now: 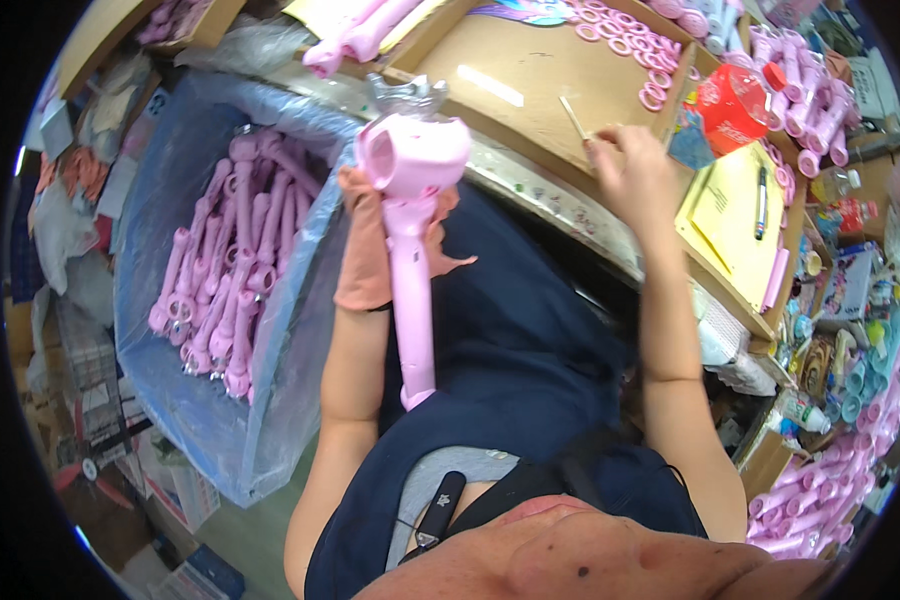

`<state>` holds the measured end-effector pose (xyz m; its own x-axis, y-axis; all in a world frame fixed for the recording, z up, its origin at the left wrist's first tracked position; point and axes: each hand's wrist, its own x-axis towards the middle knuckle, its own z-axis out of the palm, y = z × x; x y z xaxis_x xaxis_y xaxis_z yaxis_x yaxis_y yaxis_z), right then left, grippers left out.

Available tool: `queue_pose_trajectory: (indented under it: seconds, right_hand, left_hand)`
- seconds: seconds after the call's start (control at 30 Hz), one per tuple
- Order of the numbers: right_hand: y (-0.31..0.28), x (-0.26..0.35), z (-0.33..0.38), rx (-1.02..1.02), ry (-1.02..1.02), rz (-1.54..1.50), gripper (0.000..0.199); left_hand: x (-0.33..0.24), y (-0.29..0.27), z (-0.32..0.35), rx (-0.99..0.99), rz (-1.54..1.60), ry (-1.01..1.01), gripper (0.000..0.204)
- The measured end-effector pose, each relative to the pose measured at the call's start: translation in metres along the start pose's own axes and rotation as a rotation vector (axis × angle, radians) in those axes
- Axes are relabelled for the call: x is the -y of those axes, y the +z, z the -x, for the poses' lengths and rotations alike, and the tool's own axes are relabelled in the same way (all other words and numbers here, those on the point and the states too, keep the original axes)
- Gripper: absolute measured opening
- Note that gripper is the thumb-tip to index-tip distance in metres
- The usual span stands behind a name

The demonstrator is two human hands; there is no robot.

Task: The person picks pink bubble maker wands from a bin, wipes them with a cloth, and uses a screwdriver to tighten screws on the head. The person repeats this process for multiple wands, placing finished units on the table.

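My left hand [363,250], in an orange work glove with its fingers wrapped around, holds a pink plastic long-handled part [410,270] upright in front of my body. Its head is wide and hollow, and the long handle hangs down toward my lap. A shiny silvery piece [407,93] shows just above the head; whether it is joined to it I cannot tell. Bare and slightly blurred, my right hand [630,175] is at the near edge of a cardboard tray [530,85]. A thin pale stick [572,116] projects from its pinched fingertips over the tray.
At left stands a bin lined with blue plastic [320,215], holding several similar pink parts [235,250]. Pink rings [620,40] lie in the tray's far right. Beside it are a red-labelled bottle [735,108], yellow paper [725,215] and a black pen [761,203]. More pink parts [820,490] are piled at right.
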<state>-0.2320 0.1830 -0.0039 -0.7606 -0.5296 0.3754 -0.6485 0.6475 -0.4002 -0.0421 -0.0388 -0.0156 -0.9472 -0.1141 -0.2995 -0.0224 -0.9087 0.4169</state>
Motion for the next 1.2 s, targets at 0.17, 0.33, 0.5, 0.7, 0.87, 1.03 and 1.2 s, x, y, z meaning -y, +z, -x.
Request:
queue_pose_trajectory:
  seconds: [0.17,0.33,0.5,0.7,0.87,1.03,1.2]
  right_hand:
    - [0.006,-0.026,-0.049,0.717,0.159,0.219,0.04]
    - [-0.005,0.011,-0.018,0.0,0.158,-0.151,0.025]
    - [-0.006,0.061,0.042,0.126,0.11,-1.262,0.02]
    - [0.036,0.093,0.041,0.175,0.032,-1.533,0.021]
    - [0.045,0.103,0.031,0.17,0.017,-1.445,0.019]
    - [0.015,0.095,0.029,0.233,0.128,-1.173,0.019]
    - [-0.021,0.085,0.032,-0.117,-0.333,-0.586,0.025]
  left_hand:
    - [0.005,-0.008,0.0,0.1,0.039,0.009,0.085]
    - [0.005,-0.009,0.0,-0.015,-0.15,0.21,0.07]
    - [0.005,0.001,-0.007,-0.034,-0.312,0.304,0.066]
    - [0.012,0.014,-0.002,0.023,-0.219,0.273,0.057]
    - [0.008,0.015,0.002,0.112,-0.219,0.282,0.061]
    - [0.003,0.011,0.004,0.094,-0.103,0.166,0.06]
    - [-0.004,0.009,0.007,-0.029,-0.256,0.262,0.071]
